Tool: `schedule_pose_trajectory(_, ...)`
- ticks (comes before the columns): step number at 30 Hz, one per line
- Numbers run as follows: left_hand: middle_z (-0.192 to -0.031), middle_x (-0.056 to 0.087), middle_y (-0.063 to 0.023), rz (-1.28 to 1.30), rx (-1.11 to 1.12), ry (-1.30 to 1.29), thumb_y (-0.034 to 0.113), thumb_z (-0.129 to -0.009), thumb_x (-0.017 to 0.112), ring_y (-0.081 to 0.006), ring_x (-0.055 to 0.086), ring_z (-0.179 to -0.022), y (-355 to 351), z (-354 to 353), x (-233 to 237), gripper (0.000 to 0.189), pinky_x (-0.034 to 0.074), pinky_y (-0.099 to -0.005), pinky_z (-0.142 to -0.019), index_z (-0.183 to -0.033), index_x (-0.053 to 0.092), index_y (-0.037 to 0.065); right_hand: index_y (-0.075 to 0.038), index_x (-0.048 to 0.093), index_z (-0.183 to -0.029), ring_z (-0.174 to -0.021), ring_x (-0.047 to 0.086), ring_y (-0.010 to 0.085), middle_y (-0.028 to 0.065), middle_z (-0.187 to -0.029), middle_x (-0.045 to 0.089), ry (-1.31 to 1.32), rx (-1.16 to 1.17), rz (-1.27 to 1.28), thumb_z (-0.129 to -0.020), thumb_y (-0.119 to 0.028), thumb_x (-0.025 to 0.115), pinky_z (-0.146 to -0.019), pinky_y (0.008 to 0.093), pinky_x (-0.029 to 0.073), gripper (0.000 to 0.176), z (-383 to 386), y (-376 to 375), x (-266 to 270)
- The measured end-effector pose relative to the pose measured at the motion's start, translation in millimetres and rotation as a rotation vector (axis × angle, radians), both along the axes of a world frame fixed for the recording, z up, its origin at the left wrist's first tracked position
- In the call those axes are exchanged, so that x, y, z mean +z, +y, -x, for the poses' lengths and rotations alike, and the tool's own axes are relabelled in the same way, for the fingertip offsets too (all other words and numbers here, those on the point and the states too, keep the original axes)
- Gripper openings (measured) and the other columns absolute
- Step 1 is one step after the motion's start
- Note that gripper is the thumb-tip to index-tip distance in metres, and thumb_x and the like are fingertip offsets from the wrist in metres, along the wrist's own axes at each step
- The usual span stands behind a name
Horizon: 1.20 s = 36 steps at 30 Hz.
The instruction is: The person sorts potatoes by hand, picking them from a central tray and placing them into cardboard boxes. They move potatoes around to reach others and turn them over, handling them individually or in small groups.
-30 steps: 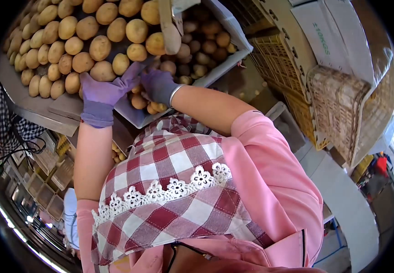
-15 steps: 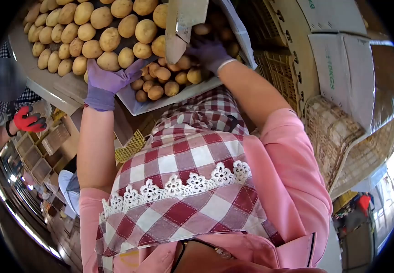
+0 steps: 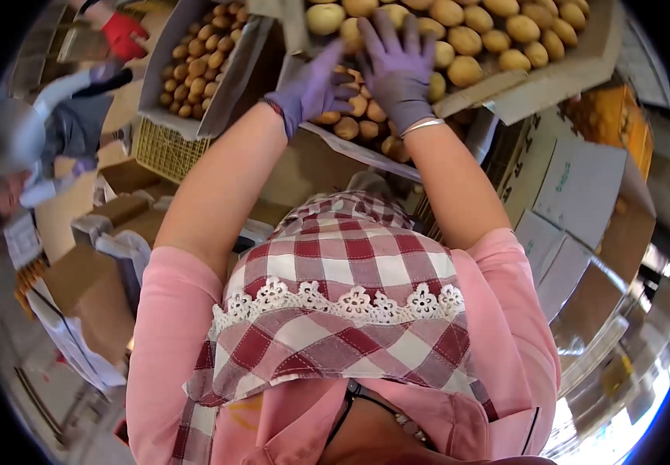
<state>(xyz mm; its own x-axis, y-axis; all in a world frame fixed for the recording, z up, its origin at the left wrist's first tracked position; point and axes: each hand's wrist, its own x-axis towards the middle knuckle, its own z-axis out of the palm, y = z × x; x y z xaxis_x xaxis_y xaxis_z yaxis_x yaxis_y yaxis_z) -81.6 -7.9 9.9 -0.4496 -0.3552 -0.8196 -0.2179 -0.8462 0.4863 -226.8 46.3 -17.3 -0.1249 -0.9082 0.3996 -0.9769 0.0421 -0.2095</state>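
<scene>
My right hand [image 3: 398, 74], in a purple glove, lies with fingers spread over round yellow-brown potatoes at the edge of a sorting tray [image 3: 498, 94]. Beside it, my left hand [image 3: 308, 91], also purple-gloved, reaches over the lined box below the tray, thumb and fingers apart and nothing gripped. Smaller potatoes [image 3: 372, 112] fill that box, partly hidden under both hands. Larger, paler potatoes [image 3: 465, 40] cover the tray beyond my right hand.
A box of small potatoes [image 3: 199, 66] stands at left on a yellow crate [image 3: 166, 147]. Past it are a red-gloved hand [image 3: 124, 35] and another person [image 3: 79, 116]. White cartons [image 3: 580, 186] are stacked at right, an open cardboard box [image 3: 87, 283] at lower left.
The view has swung left, shifting the tray to the right. My right hand has come out of the box's deep right side to beside my left, its fingers now spread on top.
</scene>
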Motion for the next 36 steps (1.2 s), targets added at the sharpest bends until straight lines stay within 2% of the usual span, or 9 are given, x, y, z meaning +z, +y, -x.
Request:
schedule_pose_trajectory(4, -0.118, 0.057, -0.0078, 0.422, -0.269, -0.157, 0.039, -0.093, 0.056, -0.0161, 0.055, -0.104, 83.3, -70.3, -3.2, 0.056, 0.047, -0.0315, -0.086, -0.134, 0.044, 0.003, -0.039, 0.039, -0.140, -0.137, 0.030, 0.0408, 0.0005, -0.148, 0.039, 0.264, -0.073, -0.238, -0.086, -0.057, 0.050, -0.107, 0.0660, 0.013, 0.058, 58.2, 8.0, -24.4)
schedule_pose_trajectory(6, -0.114, 0.059, -0.0054, 0.583, -0.063, -0.278, 0.025, -0.093, 0.059, -0.0136, 0.054, -0.102, 151.2, -133.8, -87.6, 0.047, 0.045, -0.0278, -0.087, -0.132, 0.047, 0.002, -0.040, 0.034, -0.143, -0.137, 0.028, 0.0407, -0.0005, -0.149, 0.037, 0.350, -0.073, -0.298, -0.086, -0.060, 0.048, -0.108, 0.0652, 0.012, 0.062, 96.4, 10.4, -42.8)
schedule_pose_trajectory(12, -0.101, 0.061, -0.0035, 0.539, 0.513, -0.602, 0.018, -0.093, 0.059, -0.0116, 0.056, -0.092, 271.3, -179.2, -49.4, 0.030, 0.046, -0.0261, -0.083, -0.118, 0.054, 0.001, -0.033, 0.033, -0.145, -0.135, 0.031, 0.0423, 0.0000, -0.152, 0.033, 0.439, -0.063, -0.342, -0.082, -0.062, 0.050, -0.106, 0.0641, 0.019, 0.071, 178.8, -12.3, -94.8)
schedule_pose_trajectory(14, -0.100, 0.061, -0.0026, 0.585, 0.618, -0.672, 0.015, -0.093, 0.059, -0.0112, 0.056, -0.091, 293.8, -172.4, -56.1, 0.024, 0.047, -0.0266, -0.081, -0.113, 0.056, 0.003, -0.017, 0.041, -0.142, -0.107, 0.058, 0.0323, 0.0075, -0.129, 0.058, 0.438, -0.141, -0.572, -0.082, -0.063, 0.050, -0.092, 0.0516, 0.040, 0.077, 194.1, -34.8, -81.6)
schedule_pose_trajectory(23, -0.121, 0.056, -0.0214, 1.101, 0.400, -1.380, 0.015, -0.076, 0.068, -0.0345, 0.052, -0.118, 172.9, -86.5, 26.8, 0.050, 0.039, -0.0394, -0.102, -0.119, 0.053, -0.005, -0.032, 0.027, -0.148, -0.118, 0.047, 0.0307, -0.0055, -0.152, 0.030, 0.559, -0.060, -0.353, -0.089, -0.062, 0.038, -0.089, 0.0494, 0.039, 0.067, 333.0, -100.8, -181.8)
schedule_pose_trajectory(28, -0.102, 0.059, -0.0234, 0.853, 0.457, -1.968, 0.036, -0.071, 0.074, -0.0406, 0.056, -0.098, 276.6, -289.4, -68.8, 0.060, 0.045, -0.0479, -0.088, -0.112, 0.052, -0.001, -0.032, 0.028, -0.148, -0.120, 0.045, 0.0317, -0.0053, -0.152, 0.032, 0.712, -0.137, -0.093, -0.089, -0.061, 0.039, -0.092, 0.0495, 0.036, 0.067, 253.6, -53.1, -99.3)
schedule_pose_trajectory(30, -0.112, 0.062, -0.0260, 0.250, 0.626, -1.498, 0.050, -0.075, 0.069, -0.0398, 0.058, -0.108, 300.1, -325.3, -97.6, 0.069, 0.046, -0.0459, -0.093, -0.118, 0.051, -0.002, -0.031, 0.032, -0.147, -0.122, 0.043, 0.0354, -0.0039, -0.153, 0.030, 0.697, -0.156, -0.129, -0.089, -0.059, 0.043, -0.094, 0.0506, 0.035, 0.065, 247.0, -48.8, -95.2)
schedule_pose_trajectory(32, -0.106, 0.065, -0.0232, 0.156, -0.029, -1.485, 0.059, -0.089, 0.037, -0.0379, 0.061, -0.103, 330.4, -386.6, -185.9, 0.064, 0.046, -0.0435, -0.093, -0.109, 0.066, 0.006, -0.030, 0.033, -0.146, -0.123, 0.043, 0.0369, -0.0033, -0.153, 0.030, 0.626, -0.074, 0.070, -0.089, -0.057, 0.045, -0.096, 0.0519, 0.034, 0.064, 255.8, -50.8, -106.3)
schedule_pose_trajectory(36, -0.100, 0.067, -0.0213, 0.375, 0.366, -1.267, 0.040, -0.084, 0.058, -0.0373, 0.065, -0.091, 261.4, -341.7, -94.2, 0.041, 0.051, -0.0411, -0.082, -0.105, 0.067, 0.006, -0.032, 0.022, -0.150, -0.137, 0.030, 0.0377, -0.0036, -0.155, 0.024, 0.511, -0.212, -0.342, -0.089, -0.054, 0.046, -0.107, 0.0567, 0.025, 0.069, 221.0, -46.3, -66.1)
